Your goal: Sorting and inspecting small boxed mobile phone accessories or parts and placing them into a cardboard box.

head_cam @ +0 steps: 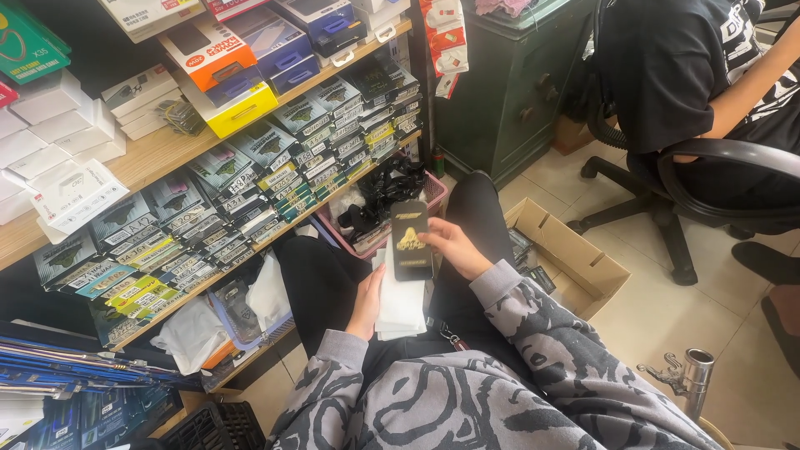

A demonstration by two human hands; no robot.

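I see a pale tiled floor [667, 317], daylight-lit. Wooden shelves [158, 154] on my left, crammed with small boxed packs. Dark green metal cabinet [508, 92] at the back. Black swivel chair [692, 179] to the right, someone seated. Open cardboard box [575, 258] on the floor, pink basket [433, 196] beside the shelves.

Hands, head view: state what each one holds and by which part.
Right hand grips a black flat package by its right long edge. Left hand holds a stack of white flat packs by its left edge.
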